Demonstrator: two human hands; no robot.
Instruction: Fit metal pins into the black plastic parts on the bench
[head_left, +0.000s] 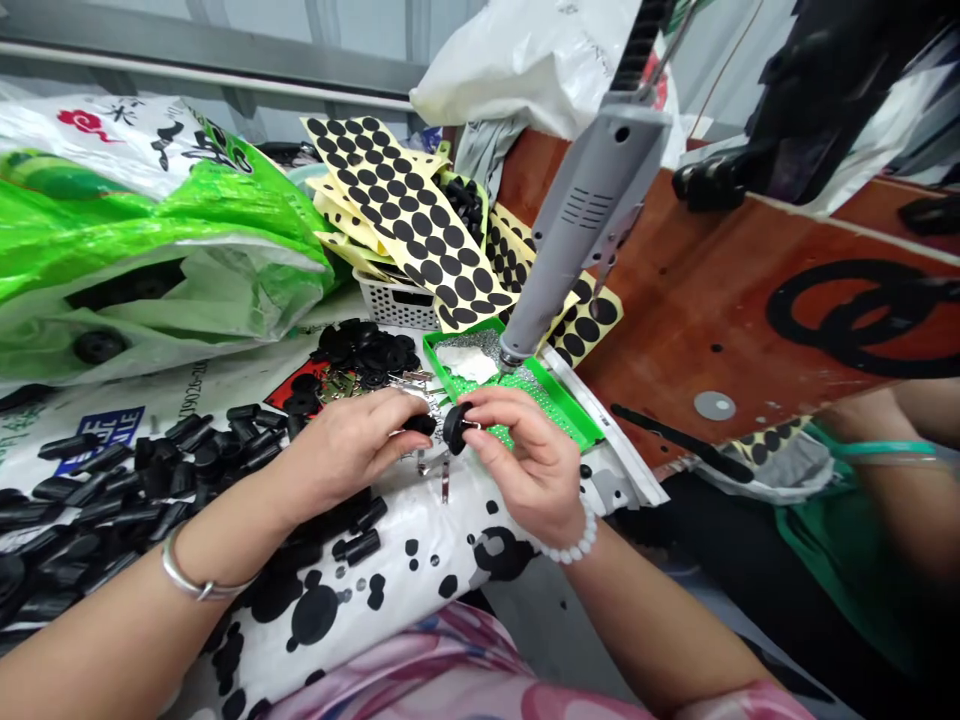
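Observation:
At the middle of the bench, my left hand is closed on a small black plastic part, mostly covered by the fingers. My right hand pinches a round black plastic cap between thumb and fingertips, close beside that part. A bit of metal shows at the cap's right side. Just above the hands, a grey electric screwdriver hangs tilted, its tip over a green tray of small metal pieces. Below the fingers lies a narrow metal clip.
Black cylindrical parts are heaped at left, with black discs and metal clips behind. Sheets of round black stickers lie on a white basket. A brown board stands at right; another person's arm is beyond.

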